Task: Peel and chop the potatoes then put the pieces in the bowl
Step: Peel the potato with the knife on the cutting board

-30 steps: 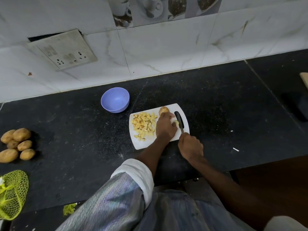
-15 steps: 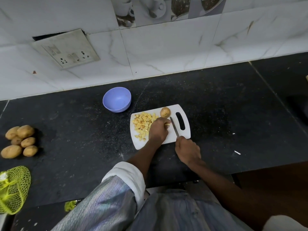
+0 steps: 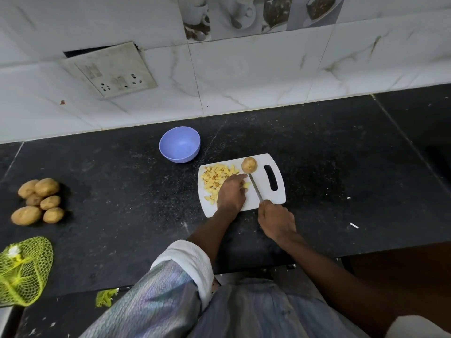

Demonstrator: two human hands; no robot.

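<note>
I see my right hand [image 3: 277,222] gripping the knife [image 3: 255,188]; my left hand [image 3: 231,192], fingers extended, covers the potato pieces [image 3: 216,178]; spare potatoes [image 3: 39,200] lie far left.

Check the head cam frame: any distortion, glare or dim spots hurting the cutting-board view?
Head view: wide-angle bending curves the counter edge and wall tiles; light is dim and flat, with no glare; cutting board, knife and potato pieces read clearly; the lower right corner falls into dark shadow.

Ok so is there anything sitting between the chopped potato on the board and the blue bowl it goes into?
Nothing visible. Only bare black counter lies between the chopped potato pieces on the cutting board and the blue bowl, which sits beyond the board's far left corner.
</note>
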